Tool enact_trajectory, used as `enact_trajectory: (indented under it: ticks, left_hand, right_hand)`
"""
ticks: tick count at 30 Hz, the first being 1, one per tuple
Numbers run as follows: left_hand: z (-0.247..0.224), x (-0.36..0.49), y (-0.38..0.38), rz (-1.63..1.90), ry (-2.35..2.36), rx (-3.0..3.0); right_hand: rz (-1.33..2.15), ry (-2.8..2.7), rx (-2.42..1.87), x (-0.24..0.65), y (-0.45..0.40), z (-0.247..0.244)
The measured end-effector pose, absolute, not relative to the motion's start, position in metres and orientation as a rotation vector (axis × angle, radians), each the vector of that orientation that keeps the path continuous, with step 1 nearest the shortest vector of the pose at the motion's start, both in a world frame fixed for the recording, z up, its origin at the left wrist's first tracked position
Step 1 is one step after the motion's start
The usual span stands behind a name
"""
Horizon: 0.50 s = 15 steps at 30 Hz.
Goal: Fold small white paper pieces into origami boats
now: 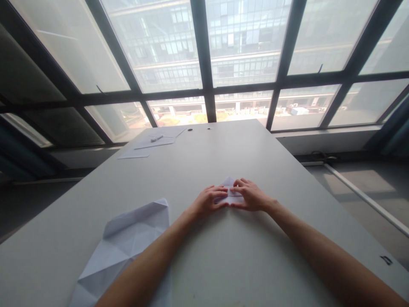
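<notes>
A small folded sheet of white paper (228, 182) lies on the white table (217, 157), its pointed top facing the window. From the left, my left hand (211, 199) holds its near left part, with the fingers on top and the thumb along the near edge. My right hand (251, 195) grips the right side, its fingers bent on the upper face and its thumb at the near edge. Both thumb tips almost meet at the middle of that edge. Fingers cover much of the folded paper, so some of its creases are hidden.
A large creased sheet of paper (134, 238) lies at the near left, partly under my left forearm. Farther back on the left are flat paper sheets (137, 151) with a small white object (156, 138) on them. Large windows (243, 47) stand beyond the table's far edge.
</notes>
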<state>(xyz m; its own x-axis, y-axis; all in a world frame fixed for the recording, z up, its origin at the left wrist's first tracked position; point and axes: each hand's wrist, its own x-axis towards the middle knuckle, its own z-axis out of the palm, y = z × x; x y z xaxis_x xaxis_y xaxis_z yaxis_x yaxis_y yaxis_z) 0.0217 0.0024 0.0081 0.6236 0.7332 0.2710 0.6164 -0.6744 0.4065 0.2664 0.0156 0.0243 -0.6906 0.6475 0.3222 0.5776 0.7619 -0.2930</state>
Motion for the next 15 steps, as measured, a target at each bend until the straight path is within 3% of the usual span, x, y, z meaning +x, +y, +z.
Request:
enact_trajectory:
  ticks: [15]
  left_hand:
    - [0.005, 0.017, 0.009, 0.849, 1.359, 2.374]
  right_hand:
    - [0.057, -2.499, -1.139, 0.258, 0.019, 0.02]
